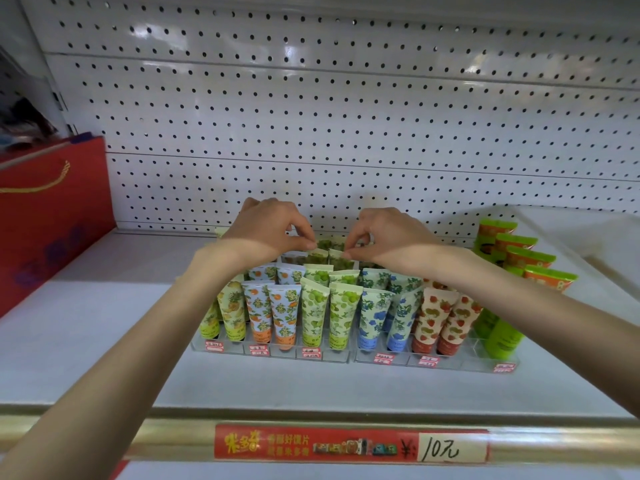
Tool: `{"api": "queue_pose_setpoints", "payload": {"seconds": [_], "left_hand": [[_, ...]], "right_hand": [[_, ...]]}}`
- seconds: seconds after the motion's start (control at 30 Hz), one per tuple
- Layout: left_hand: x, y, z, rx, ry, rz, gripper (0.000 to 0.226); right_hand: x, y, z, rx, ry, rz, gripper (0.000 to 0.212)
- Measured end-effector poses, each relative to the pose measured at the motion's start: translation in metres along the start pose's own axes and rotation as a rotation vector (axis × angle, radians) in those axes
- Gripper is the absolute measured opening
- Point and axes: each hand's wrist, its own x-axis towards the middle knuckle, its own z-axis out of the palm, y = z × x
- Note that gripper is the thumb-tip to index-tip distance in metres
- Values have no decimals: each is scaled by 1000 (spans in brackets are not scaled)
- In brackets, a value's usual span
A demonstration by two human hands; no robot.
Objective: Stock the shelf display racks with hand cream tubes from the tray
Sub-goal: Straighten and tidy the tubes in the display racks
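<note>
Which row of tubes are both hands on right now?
The rearmost dark-green tubes, behind the light grape-print pairs: the left hand and right hand each pinch a top edge there.

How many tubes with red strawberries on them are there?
2 show fully: one cream plastic strawberry-print tube at the front of the clear plastic rack, its twin just right of it. More may hide behind them, under the right forearm.

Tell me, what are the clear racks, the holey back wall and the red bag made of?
Display racks: clear hard plastic, probably acrylic; tubes show through the glossy walls.
Back wall: likely painted sheet metal; glossy white, punched holes, light reflections.
Red bag: seemingly matte paper or card, crisp flat sides, gold cord handle.
</note>
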Motion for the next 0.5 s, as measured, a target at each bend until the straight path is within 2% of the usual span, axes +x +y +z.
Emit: {"api": "queue_pose_setpoints", "payload": {"seconds": [0.5], "left_hand": [[7, -2, 8, 62, 0, 69, 8]], "right_hand": [[2, 1, 2, -130, 33, -81, 14]]}}
